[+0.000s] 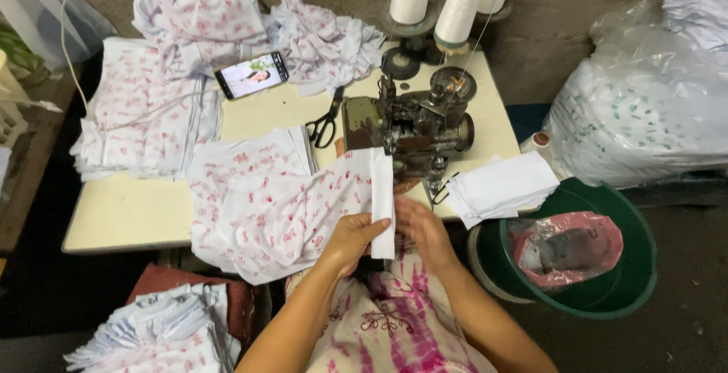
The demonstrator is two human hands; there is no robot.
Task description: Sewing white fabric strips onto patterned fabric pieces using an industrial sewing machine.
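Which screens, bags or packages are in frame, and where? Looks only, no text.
Phone: table's far left, lying flat among printed fabric; black slab, screen lit with a picture.
Clear plastic sack: right of the table, bulging, filled with white patterned cloth.
Pink plastic bag: crumpled inside the green tub, lower right.
No signs or labels visible.

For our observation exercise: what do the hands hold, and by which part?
Both hands, left hand and right hand, pinch the white strip of fabric at its lower end.
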